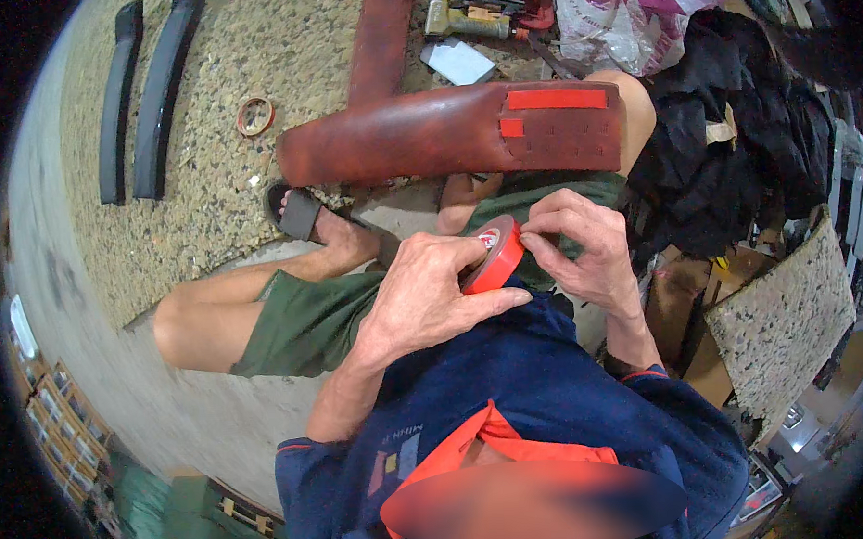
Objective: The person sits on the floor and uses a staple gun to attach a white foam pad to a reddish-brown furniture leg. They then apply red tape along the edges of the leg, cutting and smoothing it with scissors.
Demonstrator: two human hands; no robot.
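Observation:
My left hand point(428, 294) grips a roll of red tape point(510, 264) above my lap, thumb along its near side. At the roll's far right edge, the thumb and forefinger of my right hand point(585, 248) pinch the tape; a loose end is too small to make out. Beyond both hands, a long reddish-brown, leather-like padded piece point(397, 131) lies crosswise, its right end against my knee. Near that end it bears a long red tape strip point(557, 99), a short red tape piece point(512, 127) and rows of small slits.
Two black curved strips point(160, 108) and a small tape ring point(254, 115) lie on a speckled foam mat point(226, 192). Another reddish-brown piece point(380, 40) extends behind. Tools point(467, 19), a white block point(458, 62) and a plastic bag point(613, 21) sit farther back; black fabric point(724, 141) heaps at right.

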